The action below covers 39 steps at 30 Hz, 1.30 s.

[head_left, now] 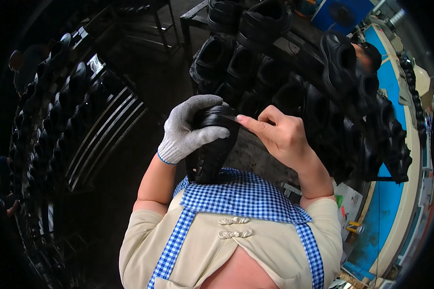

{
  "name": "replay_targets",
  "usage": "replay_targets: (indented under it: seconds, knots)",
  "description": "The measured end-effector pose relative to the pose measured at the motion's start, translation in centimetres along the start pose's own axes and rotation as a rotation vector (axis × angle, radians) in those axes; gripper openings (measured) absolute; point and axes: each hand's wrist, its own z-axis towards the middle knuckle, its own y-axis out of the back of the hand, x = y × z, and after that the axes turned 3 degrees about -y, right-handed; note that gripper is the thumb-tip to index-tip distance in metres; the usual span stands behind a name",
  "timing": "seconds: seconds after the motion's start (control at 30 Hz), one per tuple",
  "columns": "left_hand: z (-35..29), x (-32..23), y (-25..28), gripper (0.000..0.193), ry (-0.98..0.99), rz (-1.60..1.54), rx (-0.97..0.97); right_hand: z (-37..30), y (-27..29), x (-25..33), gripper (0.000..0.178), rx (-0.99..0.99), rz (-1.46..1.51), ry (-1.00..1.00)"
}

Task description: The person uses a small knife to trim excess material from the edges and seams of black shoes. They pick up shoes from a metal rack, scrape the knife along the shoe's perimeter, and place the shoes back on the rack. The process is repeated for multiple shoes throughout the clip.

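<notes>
A black shoe [216, 149] stands on end in front of my chest, its lower end against the blue checked apron [241, 195]. Wearing a grey-white knit glove, my left hand [188, 127] is closed around the shoe's upper end, thumb on the near side and fingers over the far side. My bare right hand [280, 132] is closed in a pinch at the shoe's right edge, thumb tip close to its surface. A thin greyish sliver shows at those fingertips, too small to name.
Black shoes [243, 62] crowd a dark rack ahead and to the right. More shoes line a rack [79, 77] at left, beside metal rails [103, 135]. A blue conveyor belt [388, 202] runs along the right. Another person's head [369, 58] shows behind the right-hand shoes.
</notes>
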Motion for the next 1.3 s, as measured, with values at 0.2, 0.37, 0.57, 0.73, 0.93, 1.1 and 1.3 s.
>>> replay_targets:
  seconds: [0.2, 0.37, 0.57, 0.73, 0.93, 1.1, 1.3]
  knots:
    - [-0.1, -0.3, -0.4, 0.066, 0.041, 0.001, -0.022, -0.3, 0.6, -0.1, 0.031, 0.009, 0.019, -0.013]
    - [0.0, 0.1, -0.4, 0.068, 0.065, -0.008, -0.037, -0.3, 2.1, -0.1, 0.031, 0.051, -0.114, -0.005]
    - [0.4, 0.3, -0.5, 0.065, 0.021, 0.013, -0.016, 1.0, 0.7, 0.3, 0.032, -0.055, -0.136, 0.044]
    - [0.5, -0.1, -0.2, 0.065, 0.054, -0.058, -0.047, -0.1, -1.4, -1.6, 0.027, -0.198, 0.169, -0.08]
    - [1.0, 0.3, -0.2, 0.066, 0.067, -0.049, -0.047, -0.7, 2.0, -0.5, 0.03, -0.01, -0.16, -0.008]
    - [1.4, 0.7, -0.6, 0.066, 0.047, -0.003, -0.062, 0.8, 1.1, -0.5, 0.028, -0.074, -0.25, 0.039]
    - [2.0, 0.8, -0.3, 0.065, 0.055, -0.016, -0.049, -1.1, -3.1, -2.2, 0.027, -0.228, 0.059, -0.11]
